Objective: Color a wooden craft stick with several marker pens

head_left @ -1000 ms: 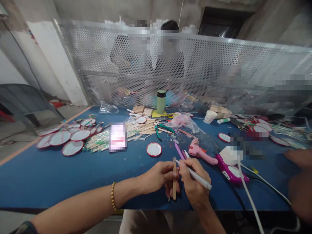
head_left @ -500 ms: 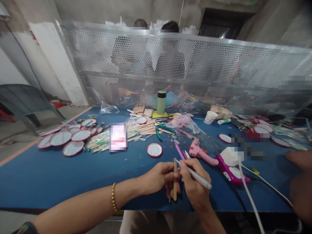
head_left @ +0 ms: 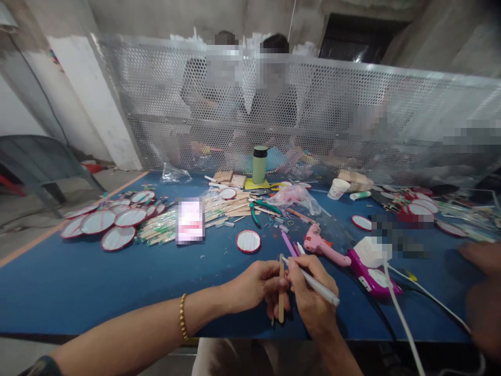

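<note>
Near the front edge of the blue table, my left hand (head_left: 256, 284) pinches a wooden craft stick (head_left: 281, 308) upright between thumb and fingers. My right hand (head_left: 313, 292) grips a white pen (head_left: 323, 290) in a writing hold, its tip against or very close to the stick's upper end. Small details at the tip cannot be made out. Just beyond my hands lie a purple pen (head_left: 288, 243) and a round white disc with a red rim (head_left: 248, 242). A pink glue gun (head_left: 324, 248) rests to the right.
Red-rimmed discs (head_left: 97, 222) pile up at left beside bundled sticks (head_left: 160, 224). Green-handled pliers (head_left: 255, 214), a green bottle (head_left: 259, 164) and a paper cup (head_left: 338, 189) stand or lie farther back. A magenta power strip (head_left: 371, 277) with cables is at right, near another person's arm (head_left: 485, 292).
Almost nothing differs. Both hands keep their hold on the stick and pen, with the pen tip staying near the stick's upper end.
</note>
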`<state>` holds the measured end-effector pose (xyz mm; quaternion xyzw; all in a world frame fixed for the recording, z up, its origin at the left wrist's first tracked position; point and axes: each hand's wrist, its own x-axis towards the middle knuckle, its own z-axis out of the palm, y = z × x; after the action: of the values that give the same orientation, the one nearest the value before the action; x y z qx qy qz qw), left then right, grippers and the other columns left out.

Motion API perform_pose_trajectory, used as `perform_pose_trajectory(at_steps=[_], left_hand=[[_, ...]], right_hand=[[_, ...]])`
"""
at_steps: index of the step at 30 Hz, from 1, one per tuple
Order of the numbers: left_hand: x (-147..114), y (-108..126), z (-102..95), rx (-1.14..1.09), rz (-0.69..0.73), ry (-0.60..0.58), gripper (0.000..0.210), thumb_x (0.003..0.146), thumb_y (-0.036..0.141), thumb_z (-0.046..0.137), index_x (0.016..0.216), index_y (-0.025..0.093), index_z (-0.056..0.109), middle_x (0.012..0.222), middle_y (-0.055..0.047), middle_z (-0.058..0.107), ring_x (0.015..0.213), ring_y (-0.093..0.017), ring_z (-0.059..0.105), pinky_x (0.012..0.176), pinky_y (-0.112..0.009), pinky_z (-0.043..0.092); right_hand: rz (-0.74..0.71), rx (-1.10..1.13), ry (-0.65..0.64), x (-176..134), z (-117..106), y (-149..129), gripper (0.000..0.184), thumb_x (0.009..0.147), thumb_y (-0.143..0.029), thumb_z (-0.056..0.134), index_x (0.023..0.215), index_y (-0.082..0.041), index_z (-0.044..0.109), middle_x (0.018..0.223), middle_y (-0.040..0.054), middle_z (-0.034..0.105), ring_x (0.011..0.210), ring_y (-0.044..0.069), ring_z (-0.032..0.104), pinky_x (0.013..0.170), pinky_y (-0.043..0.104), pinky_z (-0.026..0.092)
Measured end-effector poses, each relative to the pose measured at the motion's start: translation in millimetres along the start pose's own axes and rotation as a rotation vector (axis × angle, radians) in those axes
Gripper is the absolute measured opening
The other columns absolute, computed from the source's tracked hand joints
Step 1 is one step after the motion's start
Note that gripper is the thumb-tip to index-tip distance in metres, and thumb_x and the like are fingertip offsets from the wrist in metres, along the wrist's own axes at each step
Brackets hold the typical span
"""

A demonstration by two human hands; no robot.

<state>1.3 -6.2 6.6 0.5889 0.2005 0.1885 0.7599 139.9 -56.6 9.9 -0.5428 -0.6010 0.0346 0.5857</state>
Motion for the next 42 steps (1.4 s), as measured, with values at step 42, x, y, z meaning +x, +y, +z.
perform_pose_trajectory(at_steps=[42], left_hand=[[-0.3, -1.8, -1.0, -0.018, -0.031, 0.020, 0.058, 0.073, 0.070, 0.068, 0.085, 0.017, 0.051, 0.069, -0.002, 0.066, 0.051, -0.011, 0.059, 0.047, -0.022, 0.048]], right_hand=[[0.037, 0.001, 0.038, -3.1, 0.3, 4.0, 0.028, 0.092, -0.037, 0.057, 0.072, -0.019, 0.065, 0.057, -0.0016, 0.066, 0.044, 0.011, 0.058, 0.045, 0.020, 0.047]])
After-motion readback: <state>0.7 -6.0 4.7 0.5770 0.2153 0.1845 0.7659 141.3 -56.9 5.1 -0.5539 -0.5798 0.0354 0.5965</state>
